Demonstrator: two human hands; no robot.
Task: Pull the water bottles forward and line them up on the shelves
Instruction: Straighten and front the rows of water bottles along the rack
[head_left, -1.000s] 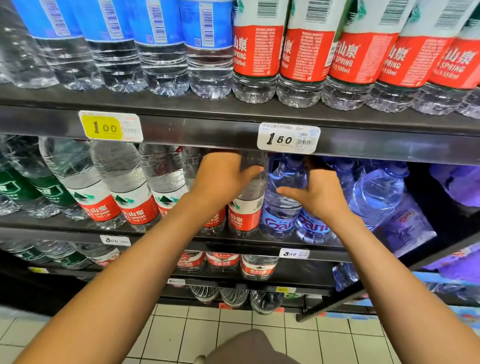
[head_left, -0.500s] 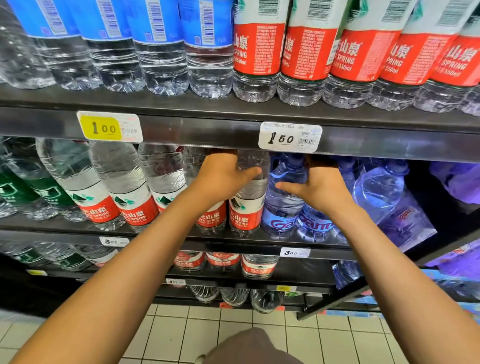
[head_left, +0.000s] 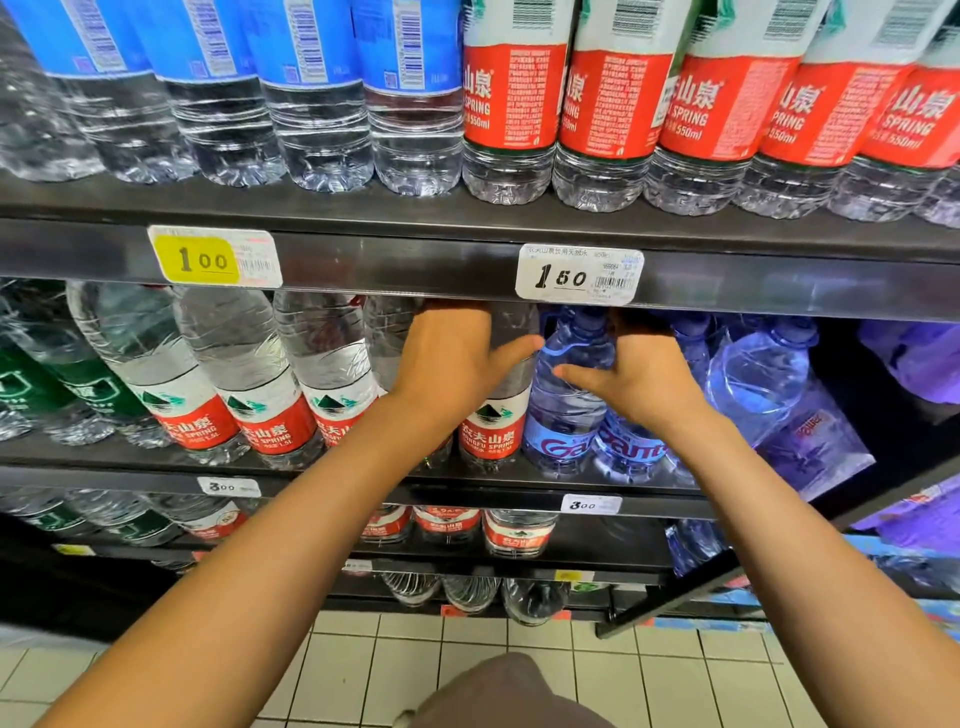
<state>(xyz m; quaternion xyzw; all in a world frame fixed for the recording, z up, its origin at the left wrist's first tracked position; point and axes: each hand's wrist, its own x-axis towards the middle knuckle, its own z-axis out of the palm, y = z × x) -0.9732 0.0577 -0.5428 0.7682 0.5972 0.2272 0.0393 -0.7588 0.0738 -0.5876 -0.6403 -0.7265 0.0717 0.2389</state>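
Little changed since earlier: left hand (head_left: 451, 358) still grips red-label bottle (head_left: 496, 415); right hand (head_left: 641, 379) still grips blue bottle (head_left: 631, 449) just beside, thumbs now nearer together.

Shop: price-tagged shelves (head_left: 467, 270) of bottled water (head_left: 509, 104)

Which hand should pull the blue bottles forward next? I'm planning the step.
Right. The right hand already grips a blue bottle; the left hand holds a red-label bottle.
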